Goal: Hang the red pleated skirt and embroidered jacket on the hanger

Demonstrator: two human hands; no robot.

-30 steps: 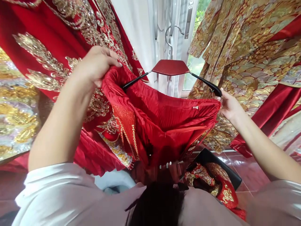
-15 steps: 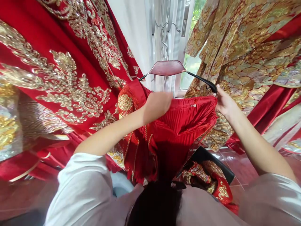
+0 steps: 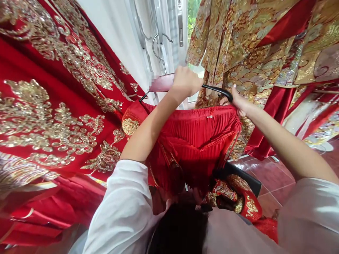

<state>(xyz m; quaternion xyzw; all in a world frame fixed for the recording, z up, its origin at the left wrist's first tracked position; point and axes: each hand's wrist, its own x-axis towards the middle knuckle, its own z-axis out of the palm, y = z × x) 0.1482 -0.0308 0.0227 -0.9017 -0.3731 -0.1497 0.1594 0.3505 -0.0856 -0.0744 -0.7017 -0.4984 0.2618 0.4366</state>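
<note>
A hanger (image 3: pixel 161 84) with a metal hook, a reddish middle plate and black arms stands upright in front of me. My left hand (image 3: pixel 187 82) is closed over its middle plate and right side. Below it spreads a red pleated garment (image 3: pixel 196 128) with a small white tag at its top edge. My right hand (image 3: pixel 237 101) is closed at the garment's upper right corner, touching the tip of the black hanger arm. On the left arm of the hanger sits a red piece with a round gold motif (image 3: pixel 130 126).
Red fabric with gold sequins (image 3: pixel 71 130) hangs at left, and gold scale-patterned garments (image 3: pixel 238 70) hang at right. A white door frame (image 3: pixel 180 42) stands behind the hanger. Red and gold clothing (image 3: pixel 247 204) lies by a black box (image 3: pixel 245 176) on the tiled floor (image 3: pixel 278 180).
My left hand has moved up from the garment's top edge onto the hanger's plate. My right hand stays at the right end. The view has shifted, so the hanger appears further left.
</note>
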